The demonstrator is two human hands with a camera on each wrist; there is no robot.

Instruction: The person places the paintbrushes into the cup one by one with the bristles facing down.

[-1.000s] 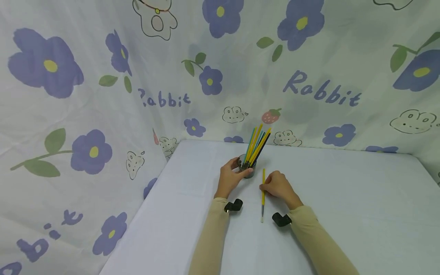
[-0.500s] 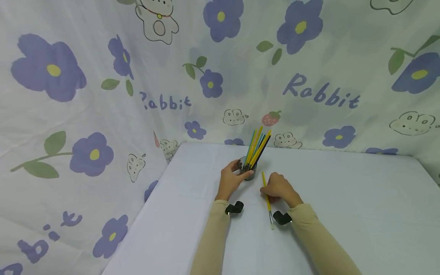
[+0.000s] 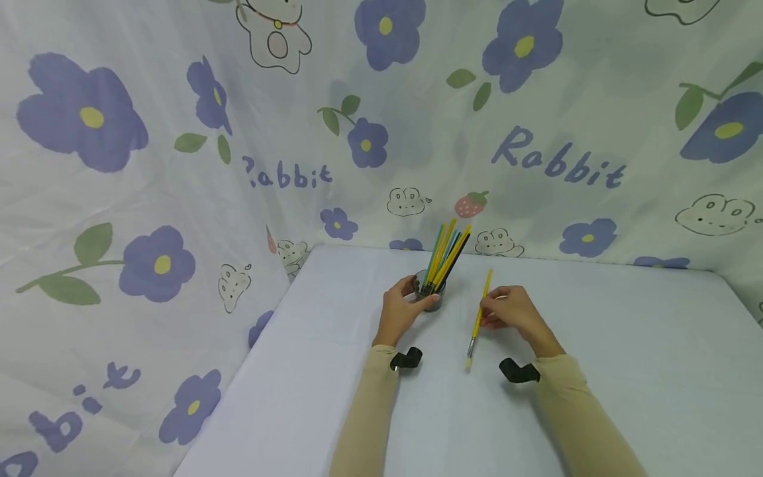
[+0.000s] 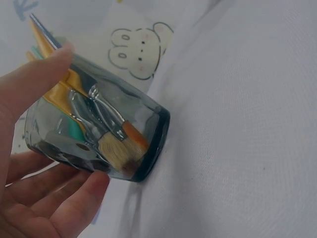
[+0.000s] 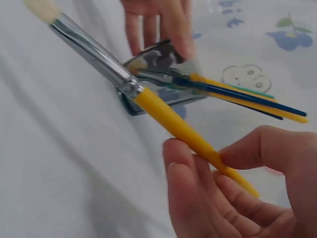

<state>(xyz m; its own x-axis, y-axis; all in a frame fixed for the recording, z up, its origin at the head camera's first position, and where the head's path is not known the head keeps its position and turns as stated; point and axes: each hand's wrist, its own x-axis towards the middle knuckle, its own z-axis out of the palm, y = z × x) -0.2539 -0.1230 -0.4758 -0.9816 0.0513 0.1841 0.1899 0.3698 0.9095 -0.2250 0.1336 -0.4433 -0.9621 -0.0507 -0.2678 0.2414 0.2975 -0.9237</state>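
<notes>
My left hand [image 3: 401,311] grips a clear glass cup [image 4: 148,114], thumb on one side and fingers round the other. Several paintbrushes [image 3: 447,255] with yellow, teal and dark handles lean in the cup, bristles down. To the right of the cup, my right hand [image 3: 509,308] pinches a yellow paintbrush [image 5: 173,124] by its handle between thumb and fingers. Its pale bristles [image 3: 467,364] point down toward me in the head view, and the handle end points up and away. In the right wrist view the brush crosses in front of the cup.
A white cloth covers the table [image 3: 626,344]. Behind it and to the left hangs a white curtain [image 3: 429,93] printed with purple flowers, rabbits and lettering. A black wrist camera [image 3: 406,358] sits on the left sleeve and another black wrist camera [image 3: 518,371] on the right.
My right hand has moved right and slightly away with the yellow paintbrush, which has swung so its handle now leans to the right. The left hand and cup have stayed put.
</notes>
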